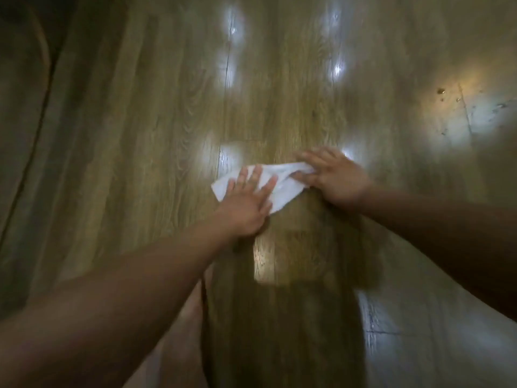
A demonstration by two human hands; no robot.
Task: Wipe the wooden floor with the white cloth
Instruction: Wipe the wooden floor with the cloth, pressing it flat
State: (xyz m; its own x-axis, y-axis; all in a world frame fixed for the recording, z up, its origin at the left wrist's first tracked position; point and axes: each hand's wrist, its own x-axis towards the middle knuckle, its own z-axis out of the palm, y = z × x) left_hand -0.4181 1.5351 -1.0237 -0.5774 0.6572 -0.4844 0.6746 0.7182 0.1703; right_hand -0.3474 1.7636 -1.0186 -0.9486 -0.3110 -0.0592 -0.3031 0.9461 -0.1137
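Note:
A crumpled white cloth (pixel 282 189) lies on the wooden floor (pixel 156 130) in the middle of the head view. My left hand (pixel 246 205) presses flat on the cloth's left part with straight, spread fingers. My right hand (pixel 335 177) rests on the cloth's right end, and its thumb and fingers appear to pinch a fold of it. Both forearms reach in from the bottom corners.
Bright light reflections dot the glossy planks ahead. Small dark specks and scuffs (pixel 442 92) mark the floor at the right. A dark curved edge (pixel 47 68) runs down the far left. My shadow covers the floor below the hands.

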